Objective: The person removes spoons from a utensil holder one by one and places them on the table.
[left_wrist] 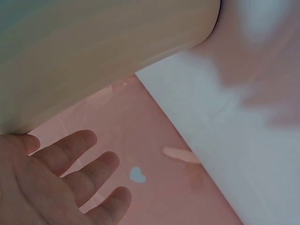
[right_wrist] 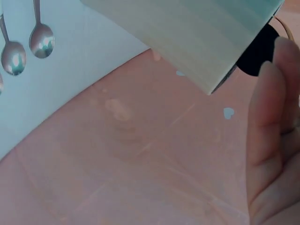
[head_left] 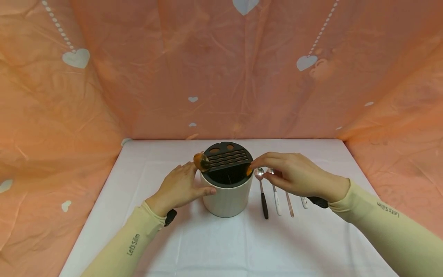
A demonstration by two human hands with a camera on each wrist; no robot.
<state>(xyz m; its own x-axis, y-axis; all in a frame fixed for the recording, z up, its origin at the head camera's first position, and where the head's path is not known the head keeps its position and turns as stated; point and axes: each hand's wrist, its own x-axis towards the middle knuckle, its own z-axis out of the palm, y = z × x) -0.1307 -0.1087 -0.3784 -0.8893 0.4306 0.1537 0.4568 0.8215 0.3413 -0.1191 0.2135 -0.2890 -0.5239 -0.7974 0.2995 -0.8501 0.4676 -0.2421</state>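
A pale cylindrical utensil holder (head_left: 226,202) stands upright on the table, its black slotted lid (head_left: 230,156) covering the back half of the top. My left hand (head_left: 181,188) lies along its left side, thumb toward the front and fingers spread. A brown spoon-like bowl with a dark inside (head_left: 202,162) sticks out at the left rim above that hand. At the right rim, my right hand (head_left: 287,171) has its fingertips beside a small orange piece (head_left: 249,170), mostly hidden; thumb and index finger are apart. The holder's side (left_wrist: 93,61) fills the upper left wrist view.
Right of the holder lies a row of several utensils, including a black-handled spoon (head_left: 264,206) and a white-handled one (head_left: 277,202), partly under my right hand. Spoon bowls (right_wrist: 42,41) show in the right wrist view. Orange cloth (head_left: 207,77) surrounds the white table (head_left: 207,254).
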